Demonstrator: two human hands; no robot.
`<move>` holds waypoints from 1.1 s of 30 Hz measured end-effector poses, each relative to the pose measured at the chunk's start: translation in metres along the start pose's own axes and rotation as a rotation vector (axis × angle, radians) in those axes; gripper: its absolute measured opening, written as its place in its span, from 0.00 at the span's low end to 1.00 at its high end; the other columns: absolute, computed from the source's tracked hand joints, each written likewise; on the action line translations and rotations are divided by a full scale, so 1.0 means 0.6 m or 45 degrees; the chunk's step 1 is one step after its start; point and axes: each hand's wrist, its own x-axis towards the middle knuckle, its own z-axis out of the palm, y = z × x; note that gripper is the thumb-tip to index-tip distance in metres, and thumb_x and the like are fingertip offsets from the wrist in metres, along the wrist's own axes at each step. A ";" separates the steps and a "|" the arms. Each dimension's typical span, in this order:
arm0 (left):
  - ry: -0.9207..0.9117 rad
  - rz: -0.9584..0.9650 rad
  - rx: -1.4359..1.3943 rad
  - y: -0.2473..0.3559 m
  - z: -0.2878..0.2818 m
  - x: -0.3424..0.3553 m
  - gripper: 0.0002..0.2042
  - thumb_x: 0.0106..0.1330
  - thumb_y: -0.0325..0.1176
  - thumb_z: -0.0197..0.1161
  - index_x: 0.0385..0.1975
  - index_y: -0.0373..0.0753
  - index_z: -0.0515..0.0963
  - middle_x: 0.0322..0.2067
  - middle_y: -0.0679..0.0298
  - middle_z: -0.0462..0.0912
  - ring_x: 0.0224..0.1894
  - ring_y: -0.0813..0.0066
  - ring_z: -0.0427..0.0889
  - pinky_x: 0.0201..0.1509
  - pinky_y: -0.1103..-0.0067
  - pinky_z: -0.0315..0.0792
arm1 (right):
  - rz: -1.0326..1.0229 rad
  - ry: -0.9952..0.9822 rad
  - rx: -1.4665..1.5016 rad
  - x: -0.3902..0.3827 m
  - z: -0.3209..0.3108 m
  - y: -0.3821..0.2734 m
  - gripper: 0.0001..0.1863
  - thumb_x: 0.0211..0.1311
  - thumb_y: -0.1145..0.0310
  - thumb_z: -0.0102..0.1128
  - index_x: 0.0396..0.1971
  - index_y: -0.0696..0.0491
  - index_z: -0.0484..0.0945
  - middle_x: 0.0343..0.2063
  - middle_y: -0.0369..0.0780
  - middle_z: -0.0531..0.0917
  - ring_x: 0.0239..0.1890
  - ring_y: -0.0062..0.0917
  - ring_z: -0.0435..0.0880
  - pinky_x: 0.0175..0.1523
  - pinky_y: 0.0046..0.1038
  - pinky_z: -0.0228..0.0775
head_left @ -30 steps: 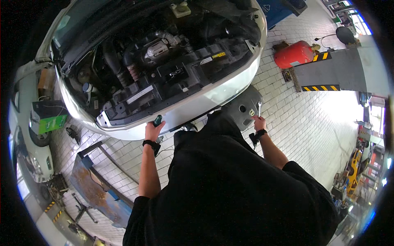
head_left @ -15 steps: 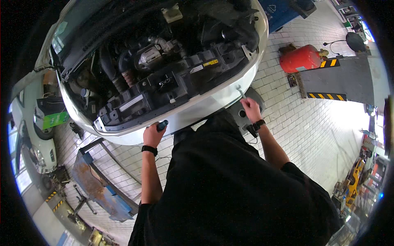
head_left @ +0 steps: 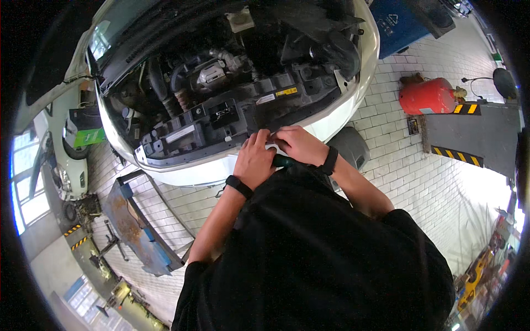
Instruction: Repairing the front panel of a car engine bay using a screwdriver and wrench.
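My left hand [head_left: 254,161] and my right hand [head_left: 302,144] meet at the front upper edge of a white car's nose [head_left: 331,118], just below its black front trim panel [head_left: 243,102]. A dark green handle [head_left: 281,161] sticks out from the curled fingers of my left hand. My right hand's fingers are bent inward at the panel's lip; what they hold is hidden. The car's hood is raised, showing the dark engine bay [head_left: 212,71] beyond both hands.
A red gas cylinder [head_left: 428,96] lies by a striped lift post base [head_left: 472,132] at right, near a blue bin [head_left: 403,25]. At left are another white car [head_left: 74,176], a green-and-black box [head_left: 83,127] and a rusty metal stand [head_left: 132,218]. Grey plastic [head_left: 350,143] sits below the bumper.
My hands were apart, the right raising a silver wrench; both have moved inward to meet at the panel's edge, and the wrench is no longer visible. My view has shifted slightly.
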 end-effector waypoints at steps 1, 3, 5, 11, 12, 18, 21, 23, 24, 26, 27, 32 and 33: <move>0.032 -0.047 -0.044 -0.007 0.009 0.000 0.11 0.44 0.30 0.64 0.29 0.36 0.81 0.42 0.57 0.72 0.48 0.58 0.72 0.52 0.67 0.70 | -0.008 -0.023 0.085 0.003 -0.005 -0.007 0.10 0.55 0.74 0.56 0.37 0.60 0.78 0.32 0.47 0.80 0.37 0.42 0.79 0.42 0.35 0.71; -0.035 -0.059 -0.048 -0.021 0.016 -0.004 0.11 0.44 0.31 0.64 0.29 0.37 0.80 0.41 0.58 0.72 0.47 0.58 0.73 0.51 0.67 0.70 | -0.025 -0.040 0.167 0.007 -0.004 -0.015 0.10 0.55 0.74 0.56 0.36 0.60 0.78 0.31 0.47 0.80 0.37 0.42 0.79 0.41 0.34 0.72; -0.091 -0.062 -0.081 -0.030 0.015 -0.008 0.11 0.44 0.31 0.64 0.29 0.38 0.79 0.37 0.58 0.74 0.44 0.58 0.75 0.49 0.67 0.70 | -0.080 0.091 0.225 0.007 0.005 -0.022 0.09 0.56 0.73 0.56 0.35 0.59 0.77 0.30 0.48 0.79 0.35 0.43 0.79 0.39 0.35 0.72; -0.003 -0.055 0.028 -0.047 0.009 -0.011 0.10 0.43 0.31 0.66 0.28 0.40 0.80 0.38 0.58 0.72 0.46 0.57 0.73 0.48 0.65 0.70 | 0.072 0.301 0.284 -0.002 0.019 -0.036 0.15 0.60 0.69 0.59 0.46 0.57 0.73 0.33 0.45 0.79 0.35 0.35 0.82 0.38 0.31 0.74; 0.001 -0.056 0.029 -0.050 0.008 -0.012 0.10 0.43 0.31 0.66 0.28 0.40 0.80 0.38 0.58 0.72 0.46 0.57 0.73 0.48 0.65 0.70 | 0.131 0.381 0.236 -0.003 0.021 -0.033 0.18 0.60 0.67 0.60 0.49 0.56 0.71 0.34 0.45 0.79 0.36 0.33 0.82 0.38 0.29 0.74; 0.097 -0.155 0.066 -0.053 0.003 -0.011 0.13 0.41 0.31 0.69 0.30 0.41 0.81 0.39 0.58 0.70 0.47 0.58 0.70 0.49 0.65 0.68 | 0.455 -0.004 0.840 -0.006 0.036 -0.028 0.24 0.62 0.56 0.59 0.48 0.60 0.71 0.20 0.38 0.82 0.18 0.19 0.81 0.23 0.23 0.72; 0.141 -0.195 0.098 -0.055 0.002 -0.011 0.14 0.42 0.35 0.70 0.32 0.43 0.81 0.39 0.58 0.69 0.47 0.58 0.70 0.48 0.65 0.67 | 0.464 -0.082 0.829 0.005 0.032 -0.035 0.15 0.64 0.62 0.58 0.39 0.60 0.78 0.21 0.37 0.82 0.19 0.16 0.79 0.23 0.20 0.70; 0.212 -0.262 0.132 -0.063 -0.003 -0.012 0.18 0.44 0.40 0.72 0.36 0.45 0.79 0.38 0.59 0.69 0.45 0.58 0.69 0.47 0.64 0.66 | 0.448 -0.014 0.746 0.006 0.018 -0.022 0.14 0.64 0.62 0.58 0.39 0.59 0.78 0.21 0.36 0.81 0.19 0.15 0.79 0.24 0.19 0.70; 0.213 -0.262 0.130 -0.071 -0.009 -0.015 0.18 0.44 0.40 0.72 0.36 0.45 0.79 0.38 0.59 0.69 0.45 0.58 0.69 0.47 0.64 0.66 | 0.435 0.057 0.663 0.003 0.006 -0.011 0.14 0.63 0.62 0.59 0.38 0.58 0.79 0.21 0.35 0.81 0.19 0.14 0.78 0.24 0.18 0.69; 0.414 -0.437 0.164 -0.100 -0.025 -0.029 0.20 0.46 0.43 0.71 0.40 0.47 0.78 0.37 0.60 0.69 0.44 0.58 0.69 0.46 0.65 0.65 | 0.535 0.134 0.662 -0.010 -0.036 0.012 0.13 0.63 0.62 0.60 0.39 0.57 0.80 0.21 0.33 0.81 0.21 0.13 0.76 0.26 0.17 0.69; 0.489 -0.399 0.229 -0.126 -0.024 -0.040 0.21 0.49 0.44 0.71 0.43 0.48 0.77 0.34 0.59 0.69 0.39 0.59 0.69 0.44 0.66 0.65 | 0.544 0.272 0.613 -0.021 -0.065 0.017 0.13 0.63 0.62 0.60 0.39 0.57 0.80 0.22 0.33 0.81 0.22 0.12 0.76 0.27 0.17 0.69; 0.351 -0.553 0.102 -0.202 0.003 -0.104 0.42 0.55 0.40 0.67 0.69 0.57 0.51 0.31 0.53 0.73 0.36 0.54 0.73 0.43 0.65 0.69 | 0.675 0.727 -0.034 -0.065 -0.163 0.110 0.15 0.62 0.58 0.60 0.36 0.56 0.80 0.18 0.38 0.80 0.21 0.21 0.79 0.28 0.24 0.68; 0.367 -0.584 -0.014 -0.215 0.020 -0.117 0.41 0.56 0.39 0.66 0.69 0.56 0.51 0.35 0.52 0.75 0.37 0.53 0.74 0.41 0.64 0.69 | 0.653 0.737 -0.113 -0.066 -0.172 0.127 0.15 0.61 0.58 0.60 0.35 0.56 0.80 0.20 0.41 0.81 0.23 0.28 0.80 0.29 0.27 0.70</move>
